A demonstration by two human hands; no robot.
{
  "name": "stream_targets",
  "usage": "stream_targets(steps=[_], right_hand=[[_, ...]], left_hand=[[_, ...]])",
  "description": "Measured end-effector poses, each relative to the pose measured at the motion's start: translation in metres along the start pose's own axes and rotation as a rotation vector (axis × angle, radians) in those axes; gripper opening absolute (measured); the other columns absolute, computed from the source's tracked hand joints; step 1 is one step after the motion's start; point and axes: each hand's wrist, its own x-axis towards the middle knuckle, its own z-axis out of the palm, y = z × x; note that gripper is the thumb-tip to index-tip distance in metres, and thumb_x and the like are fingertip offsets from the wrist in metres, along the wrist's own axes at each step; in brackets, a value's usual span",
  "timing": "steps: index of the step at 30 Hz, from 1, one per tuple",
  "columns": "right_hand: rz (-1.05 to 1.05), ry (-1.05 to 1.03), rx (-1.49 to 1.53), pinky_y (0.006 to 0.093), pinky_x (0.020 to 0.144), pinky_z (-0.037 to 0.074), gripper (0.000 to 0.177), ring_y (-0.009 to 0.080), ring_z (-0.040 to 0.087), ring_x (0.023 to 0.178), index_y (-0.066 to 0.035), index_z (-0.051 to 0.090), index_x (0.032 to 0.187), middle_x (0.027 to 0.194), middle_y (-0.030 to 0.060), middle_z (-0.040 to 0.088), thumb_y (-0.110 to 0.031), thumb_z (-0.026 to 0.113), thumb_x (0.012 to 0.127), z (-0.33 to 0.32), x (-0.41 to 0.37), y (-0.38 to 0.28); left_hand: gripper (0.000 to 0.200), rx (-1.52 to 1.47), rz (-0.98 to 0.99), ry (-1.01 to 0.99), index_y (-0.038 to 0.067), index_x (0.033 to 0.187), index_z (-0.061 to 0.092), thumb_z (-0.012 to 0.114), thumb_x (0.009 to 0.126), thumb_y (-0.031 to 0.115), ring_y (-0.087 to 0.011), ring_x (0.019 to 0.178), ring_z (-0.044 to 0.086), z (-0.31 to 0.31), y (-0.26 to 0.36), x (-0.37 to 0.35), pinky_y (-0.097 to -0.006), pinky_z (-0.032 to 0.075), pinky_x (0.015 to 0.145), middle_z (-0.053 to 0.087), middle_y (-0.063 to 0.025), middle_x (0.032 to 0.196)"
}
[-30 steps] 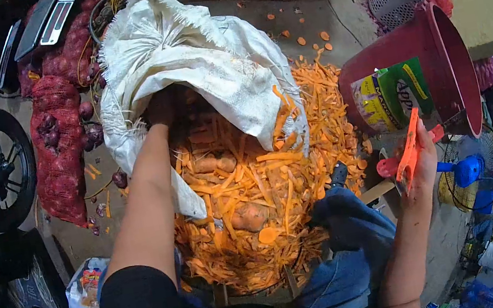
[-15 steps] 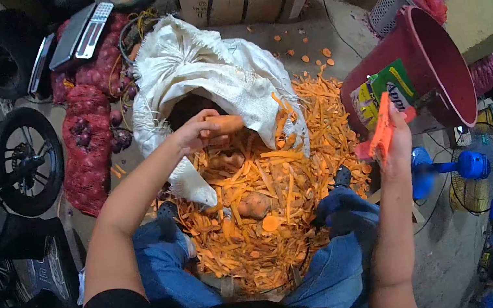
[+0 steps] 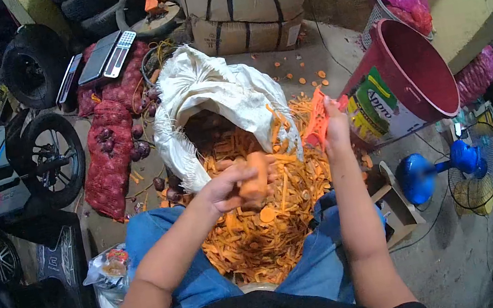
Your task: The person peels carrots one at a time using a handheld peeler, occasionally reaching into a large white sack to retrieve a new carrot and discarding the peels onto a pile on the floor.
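Above peelings (image 3: pixel 256 244), left hand (image 3: pixel 230 186) holds carrot (image 3: pixel 254 178).

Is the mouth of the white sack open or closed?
Open: the white sack gapes toward the person, its dark inside showing under the raised rim, with orange peelings in front.

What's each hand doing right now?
Left hand: closed around a carrot.
Right hand: closed on an orange-red tool.

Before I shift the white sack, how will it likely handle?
The white sack is probably floppy, its cloth sagging in creases. Its frayed edge could snag. Pushing it might drag the orange peelings heaped at its mouth.
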Motion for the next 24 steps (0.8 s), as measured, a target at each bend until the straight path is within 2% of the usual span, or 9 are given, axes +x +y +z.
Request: stream_targets(steps=[3, 6, 10, 14, 16, 19, 21, 22, 24], right_hand=[[0.082, 0.021, 0.005, 0.0270, 0.055, 0.045, 0.016, 0.0136, 0.053, 0.062, 0.001, 0.050, 0.081, 0.074, 0.0063, 0.054, -0.015, 0.047, 0.080, 0.010, -0.013, 0.005], [0.119, 0.031, -0.029, 0.0275, 0.053, 0.045, 0.015, 0.0140, 0.054, 0.061, -0.001, 0.049, 0.076, 0.072, 0.0068, 0.053, -0.015, 0.046, 0.081, 0.010, -0.012, 0.015], [0.130, -0.006, -0.039, 0.0279, 0.053, 0.045, 0.014, 0.0140, 0.053, 0.059, -0.003, 0.047, 0.074, 0.071, 0.0058, 0.053, -0.015, 0.046, 0.081, 0.019, -0.014, 0.018], [0.153, 0.016, -0.035, 0.0269, 0.054, 0.044, 0.016, 0.0121, 0.052, 0.059, -0.005, 0.045, 0.071, 0.069, 0.0032, 0.051, -0.017, 0.046, 0.081, 0.019, -0.004, 0.029], [0.150, 0.011, -0.032, 0.0263, 0.055, 0.044, 0.017, 0.0110, 0.050, 0.060, -0.005, 0.045, 0.070, 0.068, 0.0022, 0.050, -0.017, 0.046, 0.081, 0.020, -0.005, 0.030], [0.132, 0.030, -0.032, 0.0258, 0.054, 0.043, 0.017, 0.0108, 0.050, 0.058, -0.005, 0.045, 0.070, 0.067, 0.0020, 0.050, -0.016, 0.046, 0.082, 0.022, -0.004, 0.033], [0.120, 0.051, -0.064, 0.0252, 0.053, 0.042, 0.018, 0.0102, 0.049, 0.057, -0.005, 0.045, 0.069, 0.066, 0.0016, 0.050, -0.017, 0.046, 0.082, 0.027, -0.008, 0.030], [0.108, 0.069, -0.097, 0.0247, 0.052, 0.041, 0.019, 0.0096, 0.049, 0.056, -0.005, 0.046, 0.067, 0.064, 0.0012, 0.049, -0.017, 0.046, 0.082, 0.029, -0.012, 0.031], [0.101, 0.047, -0.153, 0.0235, 0.051, 0.040, 0.020, 0.0084, 0.047, 0.055, -0.004, 0.046, 0.067, 0.063, 0.0006, 0.049, -0.018, 0.047, 0.081, 0.032, -0.017, 0.035]], left_hand=[[0.046, 0.259, -0.040, 0.110, 0.001, 0.114, 0.035, 0.052, 0.075, 0.021, -0.0194, 0.090, 0.050, -0.009, -0.006, 0.011, -0.0339, 0.044, 0.076, 0.047, -0.0126, 0.103], [0.045, 0.052, -0.067, 0.263, 0.001, 0.113, 0.036, 0.053, 0.075, 0.017, -0.0182, 0.087, 0.051, -0.026, -0.007, 0.028, -0.0302, 0.042, 0.077, 0.049, -0.0109, 0.098], [0.042, 0.352, -0.034, 0.159, 0.002, 0.110, 0.039, 0.054, 0.074, 0.017, -0.0150, 0.085, 0.051, -0.018, -0.003, 0.033, -0.0284, 0.040, 0.079, 0.050, -0.0064, 0.098], [0.038, 0.176, -0.051, 0.206, 0.005, 0.107, 0.043, 0.056, 0.074, 0.019, -0.0130, 0.082, 0.052, -0.016, -0.001, 0.041, -0.0269, 0.043, 0.075, 0.051, -0.0047, 0.094], [0.035, 0.217, -0.004, 0.192, 0.006, 0.106, 0.044, 0.052, 0.077, 0.024, -0.0155, 0.083, 0.052, -0.017, -0.004, 0.044, -0.0298, 0.045, 0.071, 0.050, -0.0072, 0.095], [0.036, 0.087, -0.029, 0.342, 0.005, 0.101, 0.045, 0.043, 0.081, 0.034, -0.0181, 0.080, 0.053, -0.021, -0.004, 0.048, -0.0330, 0.047, 0.067, 0.052, -0.0088, 0.091], [0.044, 0.013, -0.043, 0.176, 0.004, 0.098, 0.046, 0.032, 0.082, 0.043, -0.0199, 0.075, 0.055, -0.022, 0.001, 0.048, -0.0357, 0.048, 0.063, 0.054, -0.0096, 0.085], [0.044, 0.009, -0.045, 0.176, 0.004, 0.098, 0.046, 0.032, 0.082, 0.043, -0.0199, 0.075, 0.055, -0.021, 0.000, 0.048, -0.0357, 0.048, 0.063, 0.054, -0.0096, 0.085], [0.048, 0.156, -0.075, 0.299, 0.004, 0.098, 0.046, 0.025, 0.083, 0.044, -0.0197, 0.071, 0.056, -0.020, -0.003, 0.049, -0.0347, 0.048, 0.063, 0.055, -0.0086, 0.082]])
